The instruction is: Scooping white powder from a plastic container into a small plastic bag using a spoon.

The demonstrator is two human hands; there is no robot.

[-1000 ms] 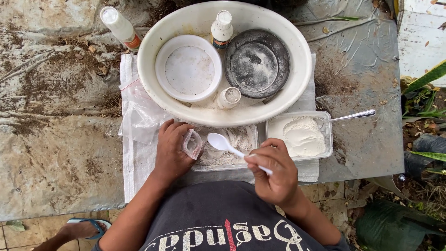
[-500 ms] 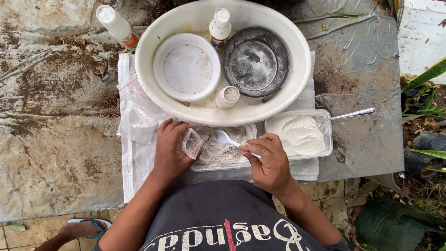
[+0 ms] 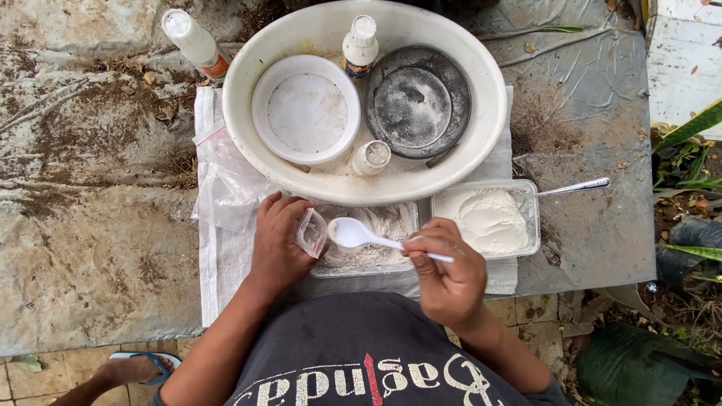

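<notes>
- While I look straight down past my dark printed shirt, my two bare hands work at the near edge of a grey, dirt-stained slab.
- My left hand pinches a small clear plastic bag between thumb and fingertips, its mouth turned toward the spoon.
- My right hand is curled around the handle of a white plastic spoon; the bowl of the spoon sits just beside the little bag and carries white powder, though I cannot tell whether the two touch.
- Under the spoon lies a clear rectangular tray smeared with whitish powder, resting on a white woven cloth spread over the slab.
- Just right of that tray stands a second clear container, heaped with fine white powder, a metal spoon lying in it with the handle pointing right over its rim.
- Loose clear plastic bags lie crumpled on the cloth to the left of my left hand.
- Beyond the trays sits a large cream oval basin, its near rim touching them.
- Inside the basin: a white round bowl on the left, a dark round pan dusted with powder on the right, a small white bottle lying near the front, and a white bottle standing at the back.
- Farthest left, outside the basin, a white capped bottle lies tilted on the slab.
- Green leaves edge the right side; a foot in a blue sandal shows at lower left.
</notes>
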